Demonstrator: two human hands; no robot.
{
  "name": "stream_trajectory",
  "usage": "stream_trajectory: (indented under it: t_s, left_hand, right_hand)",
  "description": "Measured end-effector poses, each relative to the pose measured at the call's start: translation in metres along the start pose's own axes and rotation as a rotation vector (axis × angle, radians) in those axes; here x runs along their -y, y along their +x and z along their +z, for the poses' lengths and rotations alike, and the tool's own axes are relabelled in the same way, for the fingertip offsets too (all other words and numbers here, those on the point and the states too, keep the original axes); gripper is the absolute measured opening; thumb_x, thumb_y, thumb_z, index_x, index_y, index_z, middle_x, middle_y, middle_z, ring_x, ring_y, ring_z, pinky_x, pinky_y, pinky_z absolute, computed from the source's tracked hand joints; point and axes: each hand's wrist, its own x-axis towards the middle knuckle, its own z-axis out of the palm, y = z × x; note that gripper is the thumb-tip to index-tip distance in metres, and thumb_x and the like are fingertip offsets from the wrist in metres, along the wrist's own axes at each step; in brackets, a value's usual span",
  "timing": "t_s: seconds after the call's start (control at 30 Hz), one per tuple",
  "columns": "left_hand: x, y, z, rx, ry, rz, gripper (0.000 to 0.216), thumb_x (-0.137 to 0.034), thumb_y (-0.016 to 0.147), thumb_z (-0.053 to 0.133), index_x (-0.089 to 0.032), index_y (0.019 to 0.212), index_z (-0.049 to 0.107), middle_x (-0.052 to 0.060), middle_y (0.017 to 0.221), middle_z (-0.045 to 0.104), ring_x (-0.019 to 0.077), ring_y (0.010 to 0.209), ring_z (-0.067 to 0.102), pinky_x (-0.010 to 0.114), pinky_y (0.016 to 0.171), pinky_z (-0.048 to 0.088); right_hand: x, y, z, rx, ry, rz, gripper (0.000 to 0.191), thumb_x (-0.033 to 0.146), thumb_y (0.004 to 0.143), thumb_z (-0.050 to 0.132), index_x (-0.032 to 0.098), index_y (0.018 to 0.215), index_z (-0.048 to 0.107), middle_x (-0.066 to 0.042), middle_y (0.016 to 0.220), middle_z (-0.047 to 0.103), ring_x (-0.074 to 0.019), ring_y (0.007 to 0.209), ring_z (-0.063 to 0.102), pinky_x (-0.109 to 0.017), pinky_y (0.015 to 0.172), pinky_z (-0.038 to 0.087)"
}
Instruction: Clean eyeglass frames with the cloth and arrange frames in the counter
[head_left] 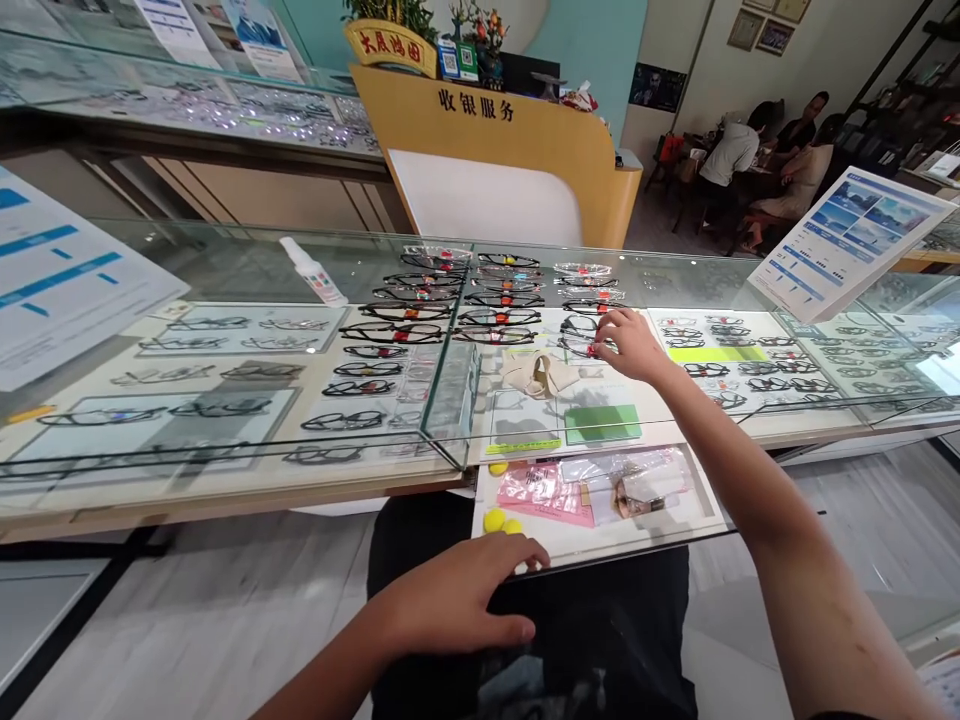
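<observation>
My right hand (pixel 628 345) reaches over the glass counter at the end of a column of eyeglasses. Its bent fingers close on the side of the nearest pair of eyeglasses (pixel 576 344), close to a red tag; the exact grip is partly hidden. Low in the view, my left hand (pixel 469 590) lies at the front edge of a pulled-out drawer (pixel 675 535), thumb spread away and fingertips over the edge. Inside the drawer are yellow round pieces (pixel 495 520), a pink packet (pixel 544 488) and clear plastic bags (pixel 645 480).
Several rows of eyeglasses (pixel 499 317) stand on the counter. A white spray bottle (pixel 313 272) is at the left, and printed sign stands (pixel 847 240) flank both sides. A beige folded piece (pixel 540 374) and green card (pixel 602 423) lie above the drawer. People (pixel 731 150) sit far back right.
</observation>
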Motion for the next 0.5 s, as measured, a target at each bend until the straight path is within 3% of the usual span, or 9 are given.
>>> stream_trajectory:
  t_s: [0.17,0.37,0.5]
  left_hand:
    - [0.001,0.0,-0.002,0.036,0.002,-0.027,0.065,-0.054,0.087,0.072,-0.026,0.145,0.067,0.012,0.152,0.07,0.0357,0.136,0.068,0.045,0.116,0.054]
    - [-0.001,-0.005,0.001,0.043,0.007,-0.018,0.07,-0.063,0.092,0.069,-0.028,0.151,0.064,0.012,0.157,0.068,0.0366,0.141,0.066,0.045,0.117,0.055]
    - [0.002,-0.008,0.007,0.058,0.035,-0.012,0.072,-0.066,0.093,0.067,-0.028,0.154,0.063,0.012,0.161,0.065,0.0375,0.145,0.064,0.047,0.121,0.053]
  right_hand:
    - [0.008,-0.009,-0.02,0.103,-0.081,0.087,0.027,0.03,0.099,0.062,0.02,0.102,0.087,-0.014,0.129,0.077,-0.0361,0.128,0.06,-0.055,0.124,0.038]
    - [0.004,-0.031,-0.048,0.268,-0.204,0.283,0.022,0.027,0.095,0.069,0.018,0.096,0.088,-0.019,0.127,0.079,-0.0405,0.131,0.062,-0.057,0.122,0.039]
    - [-0.009,-0.049,-0.066,0.38,-0.229,0.433,0.02,0.034,0.092,0.076,0.02,0.095,0.09,-0.018,0.105,0.083,-0.0404,0.13,0.067,-0.055,0.12,0.043]
